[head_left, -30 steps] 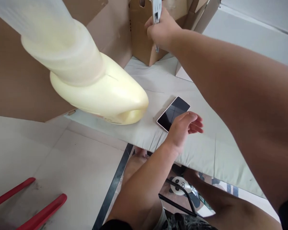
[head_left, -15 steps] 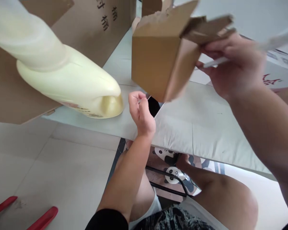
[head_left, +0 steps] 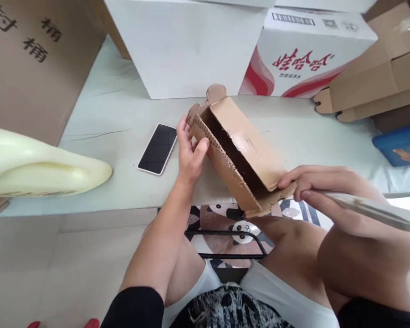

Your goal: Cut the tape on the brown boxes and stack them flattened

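Note:
A small brown cardboard box (head_left: pixel 222 175) is held tilted over the front of the padded surface, its long slot facing up and its edges ragged. My left hand (head_left: pixel 191 155) grips its upper left end, thumb on the corrugated rim. At the lower right end, my right hand (head_left: pixel 323 191) pinches a torn flap between thumb and fingers. A long, flat, grey-white tool (head_left: pixel 372 209) also sits in that hand and points right; I cannot make out its kind. Left of my left hand lies a phone (head_left: pixel 157 149), dark screen up.
A pale yellow bottle (head_left: pixel 54 164) juts in from the left, before a large carton (head_left: pixel 23 86). White boxes (head_left: pixel 194 50), one with red print (head_left: pixel 300 64), line the back. Opened brown cardboard (head_left: pixel 372 77) and a blue packet (head_left: pixel 401 143) are on the right.
The cardboard box has come down and turned so its slot faces up. My left hand has taken hold of its end. The view has shifted, showing the whole phone.

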A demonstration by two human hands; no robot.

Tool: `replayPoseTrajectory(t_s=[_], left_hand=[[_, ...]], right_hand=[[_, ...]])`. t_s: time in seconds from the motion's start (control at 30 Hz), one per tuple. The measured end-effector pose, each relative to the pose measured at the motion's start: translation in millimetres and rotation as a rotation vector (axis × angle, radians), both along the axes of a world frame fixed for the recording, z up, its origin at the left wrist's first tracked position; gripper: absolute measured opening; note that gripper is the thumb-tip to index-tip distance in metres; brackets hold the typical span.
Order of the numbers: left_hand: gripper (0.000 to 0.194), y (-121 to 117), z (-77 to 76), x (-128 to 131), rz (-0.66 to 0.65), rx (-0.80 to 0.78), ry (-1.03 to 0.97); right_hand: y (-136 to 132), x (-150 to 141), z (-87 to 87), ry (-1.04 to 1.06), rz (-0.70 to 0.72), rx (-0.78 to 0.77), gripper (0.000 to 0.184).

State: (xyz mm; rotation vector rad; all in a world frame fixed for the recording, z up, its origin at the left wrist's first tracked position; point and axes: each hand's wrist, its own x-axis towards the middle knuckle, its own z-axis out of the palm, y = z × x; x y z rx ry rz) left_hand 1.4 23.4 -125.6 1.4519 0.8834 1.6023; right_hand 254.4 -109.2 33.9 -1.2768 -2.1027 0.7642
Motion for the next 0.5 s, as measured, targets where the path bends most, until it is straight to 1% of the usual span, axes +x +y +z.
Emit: replayPoseTrajectory(t_s=[0.07,0.13,0.23,0.33,0.4,0.5], left_hand=[[0.076,4,1.8,12,-0.054,-0.003,-0.007],[0.076,6,9.9,20,-0.069,-0.019,-0.032],[0.084,7,28.6,25,-0.059,-0.012,-0.053],[0.101,10,41.9,26,-0.109,-0.02,-0.006],[0.103,13,42.3,26,-0.103,-0.053,0.029],[0.094,19,32.8,24,-0.093,-0.059,-0.009]], right_hand=[[-3,3,-2.7,0.057,0.042,0.004,0.027],[-4,6,-4.3,0.058,0.09,-0.002,0.024],[-3,10,-0.1,-0.056,0.166,0.037,0.025],[-3,11,9.3,-0.172,0.253,0.077,0.029],[-5,12,14.0,-0.234,0.3,0.077,0.031],[-10,18,14.2,-0.268,0.291,0.087,0.034]])
